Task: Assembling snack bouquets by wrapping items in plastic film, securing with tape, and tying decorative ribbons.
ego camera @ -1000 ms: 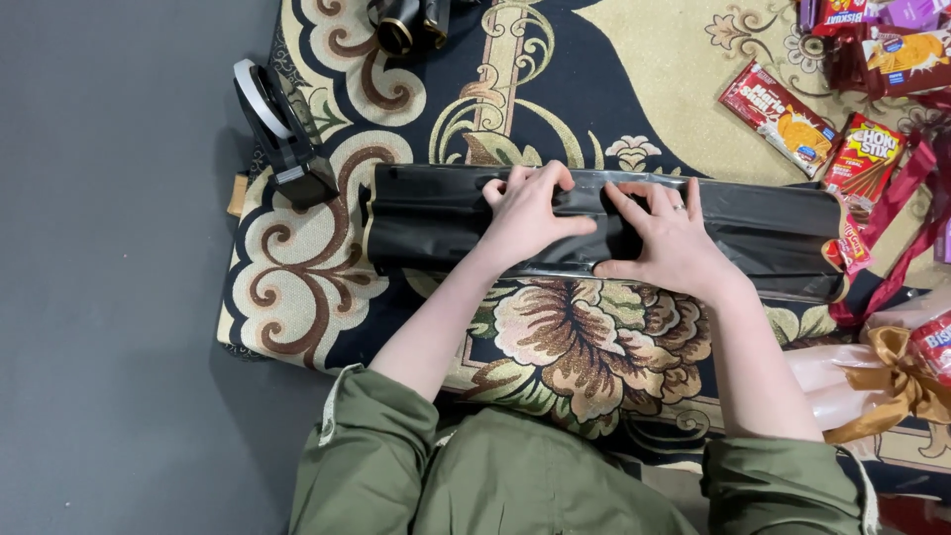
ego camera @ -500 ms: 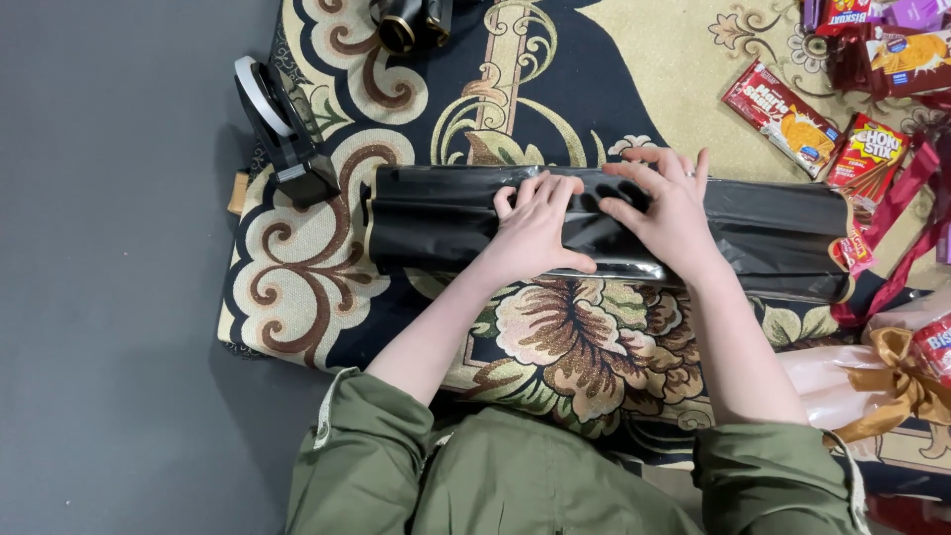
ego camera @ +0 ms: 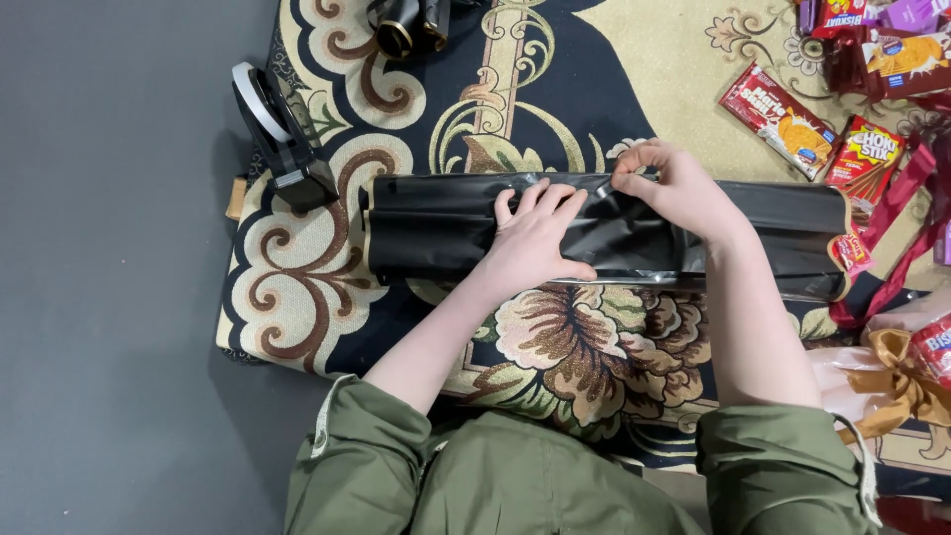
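Head view showed a patterned rug (ego camera: 327,297) spread on the grey floor (ego camera: 109,297). On the rug lay a long package wrapped in black film (ego camera: 436,228), placed crosswise. A tape dispenser (ego camera: 282,139) stood just beside its left end; snack packets (ego camera: 778,119) lay near its right end, with red ribbon (ego camera: 897,248) and a gold bow (ego camera: 897,381) farther right. The left hand (ego camera: 535,243) lay flat on the wrap, fingers spread. The right hand (ego camera: 674,188) pinched the film's upper edge. Half a second earlier, the right hand had rested lower, fingers spread.
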